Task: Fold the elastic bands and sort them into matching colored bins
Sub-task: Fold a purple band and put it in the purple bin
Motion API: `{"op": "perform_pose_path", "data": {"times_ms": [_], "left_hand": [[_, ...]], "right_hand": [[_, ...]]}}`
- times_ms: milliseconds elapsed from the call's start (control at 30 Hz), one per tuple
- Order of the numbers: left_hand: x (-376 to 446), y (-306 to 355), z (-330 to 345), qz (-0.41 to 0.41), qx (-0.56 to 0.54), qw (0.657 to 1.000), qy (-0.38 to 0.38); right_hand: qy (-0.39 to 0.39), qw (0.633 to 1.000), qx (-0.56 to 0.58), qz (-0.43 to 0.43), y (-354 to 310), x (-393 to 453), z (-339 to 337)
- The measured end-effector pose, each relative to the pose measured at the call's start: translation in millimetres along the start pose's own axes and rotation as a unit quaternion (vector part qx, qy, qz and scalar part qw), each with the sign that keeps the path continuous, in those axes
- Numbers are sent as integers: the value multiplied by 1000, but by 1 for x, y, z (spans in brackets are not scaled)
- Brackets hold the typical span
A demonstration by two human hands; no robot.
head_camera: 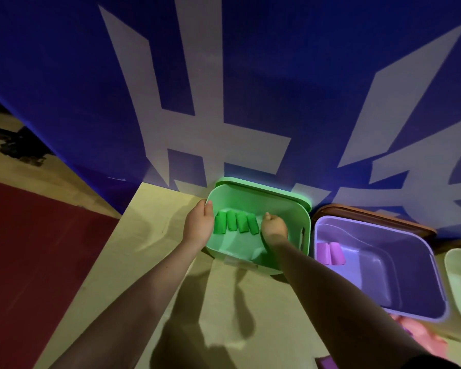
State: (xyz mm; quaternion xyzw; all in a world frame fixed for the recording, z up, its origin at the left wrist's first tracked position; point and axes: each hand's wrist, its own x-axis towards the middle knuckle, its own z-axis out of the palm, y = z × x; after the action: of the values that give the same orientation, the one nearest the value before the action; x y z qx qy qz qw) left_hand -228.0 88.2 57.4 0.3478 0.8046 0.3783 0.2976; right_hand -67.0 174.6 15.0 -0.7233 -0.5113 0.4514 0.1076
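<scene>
Four folded green bands lie side by side in the green bin, at table 12 o'clock. Left hand grips the bin's 9 o'clock rim; right hand is inside, fingers curled, contents unclear. Purple bin at 3 o'clock holds two folded pink bands. Blue wall carries large white characters, illegible.

I see large pale strokes on the blue wall, cropped too tightly to read. I find no labels on the bins.

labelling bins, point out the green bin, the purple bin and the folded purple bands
green bin [301, 222], head view, right wall
purple bin [399, 275], head view, bare floor
folded purple bands [330, 253], head view, where the two meet
</scene>
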Motion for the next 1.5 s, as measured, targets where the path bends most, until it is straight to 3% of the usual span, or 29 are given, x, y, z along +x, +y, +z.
{"op": "perform_pose_path", "data": {"times_ms": [200, 300, 367, 433, 500, 600, 667, 733, 800, 967, 1100, 1267, 1367, 1500], "left_hand": [[3, 4, -6, -8, 47, 997, -55], [10, 5, -17, -22, 175, 979, -100], [2, 13, -24, -9, 279, 956, -88], [-19, 28, -25, 90, 328, 939, -40], [-53, 48, -16, 235, 301, 924, -14], [-116, 77, 13, 337, 172, 922, -85], [-160, 89, 39, 310, 58, 939, -139], [-196, 93, 65, 232, -38, 952, -198], [-222, 88, 90, 162, -63, 951, -255], [-257, 67, 147, 116, 47, 939, -320], [-269, 63, 188, 115, 115, 934, -319], [-282, 70, 236, 112, 115, 946, -281], [-285, 69, 259, 130, 170, 948, -234], [-286, 49, 280, 68, 343, 904, -244]], "right_hand": [[-65, 996, 49, -22, -15, -19, -34], [-112, 984, 119, -66, -18, -50, -64], [-110, 977, 147, -107, -12, -75, -92], [-94, 969, 186, -133, 2, -97, -121], [-58, 960, 233, -144, 24, -115, -150], [23, 947, 280, -153, 67, -137, -192], [69, 943, 293, -139, 99, -150, -216], [102, 937, 315, -108, 133, -163, -236], [122, 932, 332, -74, 169, -175, -249], [154, 938, 312, -3, 263, -189, -268], [168, 950, 259, 36, 329, -187, -277], [160, 985, 61, 30, 375, -169, -292], [131, 991, -27, 10, 383, -156, -300], [31, 990, -139, -13, 392, -136, -299]]}}
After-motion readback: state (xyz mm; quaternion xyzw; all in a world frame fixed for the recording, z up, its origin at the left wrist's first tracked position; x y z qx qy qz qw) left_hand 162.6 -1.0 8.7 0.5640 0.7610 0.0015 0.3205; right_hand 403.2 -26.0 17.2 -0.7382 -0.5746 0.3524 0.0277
